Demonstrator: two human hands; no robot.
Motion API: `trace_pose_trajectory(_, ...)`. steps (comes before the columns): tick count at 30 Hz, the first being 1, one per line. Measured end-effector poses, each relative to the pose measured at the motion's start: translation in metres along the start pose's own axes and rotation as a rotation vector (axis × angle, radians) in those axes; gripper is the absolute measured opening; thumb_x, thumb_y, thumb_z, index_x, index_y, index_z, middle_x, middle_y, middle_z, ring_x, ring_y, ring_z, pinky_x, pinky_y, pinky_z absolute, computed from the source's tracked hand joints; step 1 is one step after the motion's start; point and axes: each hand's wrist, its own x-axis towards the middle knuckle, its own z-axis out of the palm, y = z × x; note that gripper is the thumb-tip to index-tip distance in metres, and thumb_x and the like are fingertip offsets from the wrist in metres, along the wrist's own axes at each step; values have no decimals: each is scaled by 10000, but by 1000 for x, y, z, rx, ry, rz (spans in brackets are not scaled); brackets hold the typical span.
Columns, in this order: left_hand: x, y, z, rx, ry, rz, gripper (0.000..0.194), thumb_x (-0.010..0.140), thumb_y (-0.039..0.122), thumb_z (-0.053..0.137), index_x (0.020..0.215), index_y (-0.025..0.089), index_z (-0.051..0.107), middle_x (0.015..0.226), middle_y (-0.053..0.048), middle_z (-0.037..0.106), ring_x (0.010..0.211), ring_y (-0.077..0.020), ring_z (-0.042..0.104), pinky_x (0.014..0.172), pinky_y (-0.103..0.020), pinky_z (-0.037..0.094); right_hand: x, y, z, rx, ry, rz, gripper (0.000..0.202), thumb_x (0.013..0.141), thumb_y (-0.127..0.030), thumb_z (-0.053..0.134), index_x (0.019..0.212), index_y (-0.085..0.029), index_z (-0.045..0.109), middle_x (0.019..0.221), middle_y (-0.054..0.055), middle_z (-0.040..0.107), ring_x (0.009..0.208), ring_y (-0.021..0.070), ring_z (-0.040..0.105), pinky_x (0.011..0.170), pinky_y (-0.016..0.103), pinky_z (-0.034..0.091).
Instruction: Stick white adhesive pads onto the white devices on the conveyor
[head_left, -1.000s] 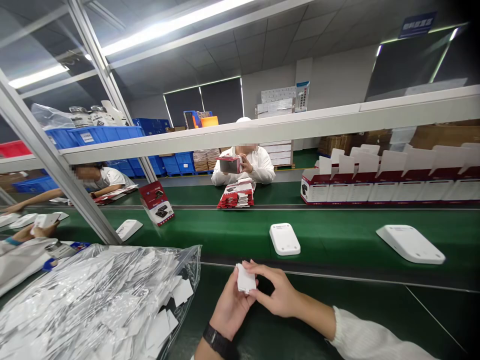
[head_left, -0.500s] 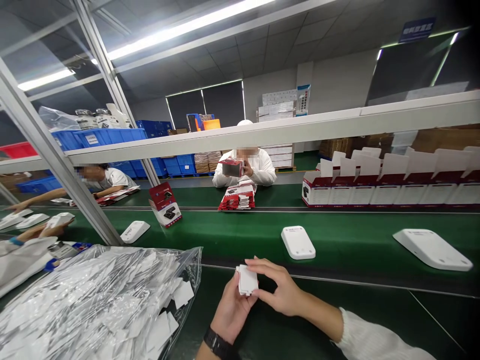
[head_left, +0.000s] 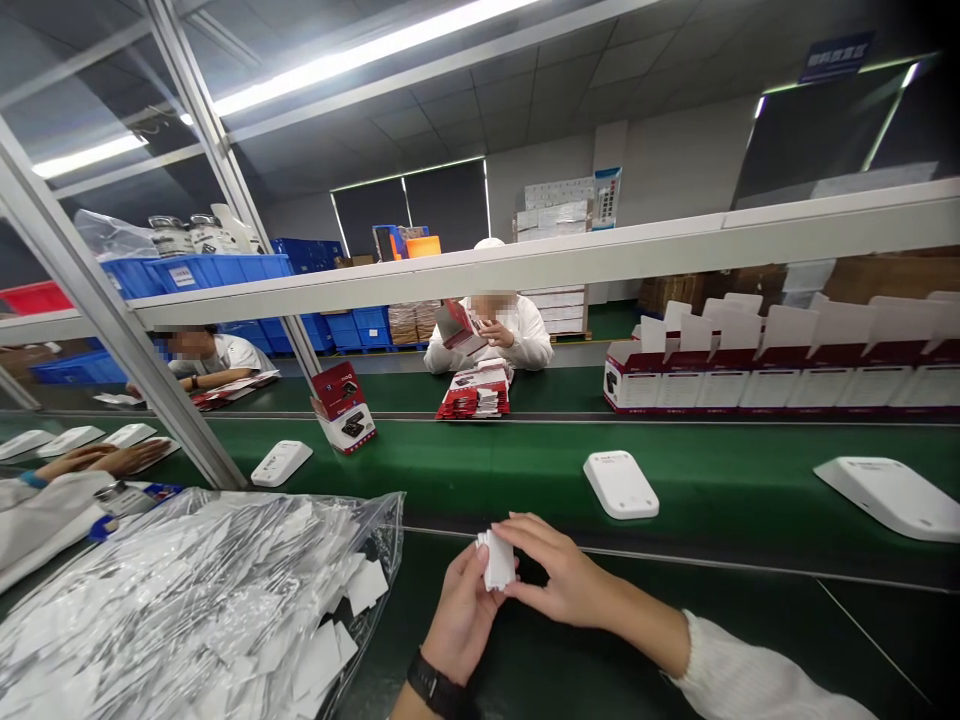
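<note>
Between both hands is a small stack of white cards [head_left: 499, 562], held above the near side of the bench. My left hand [head_left: 469, 605], with a black watch on its wrist, is closed around the stack from the left, thumb on its edge. My right hand [head_left: 559, 570] pinches the stack's right side between thumb and fingers. At the lower left lies a large clear plastic bag [head_left: 180, 610] full of similar white pieces, a few of them near its open mouth.
A green conveyor belt [head_left: 480, 465] runs across, carrying white devices [head_left: 621, 485] and a red and white box [head_left: 343, 408]. Open boxes [head_left: 757, 370] line the far right side. A metal post [head_left: 184, 400] rises at left. Across the belt a person [head_left: 525, 330] handles a box; another person's hands [head_left: 112, 458] work at left.
The white devices and the standing box have shifted right along the belt. In my hands the cards have turned slightly and fanned a little. The person opposite has tilted their box.
</note>
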Motion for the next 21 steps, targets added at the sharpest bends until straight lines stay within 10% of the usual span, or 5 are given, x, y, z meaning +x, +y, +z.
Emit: trace_pose_trajectory(21, -3, 4, 1, 68, -33, -35, 315, 831, 357, 767, 1050, 134, 733, 947, -101, 728, 898, -204, 674, 785, -314, 567, 8, -10, -14, 83, -135, 44, 685, 854, -144, 664, 1486, -222, 413, 1307, 135, 565, 1201, 249, 550, 1005, 399, 541)
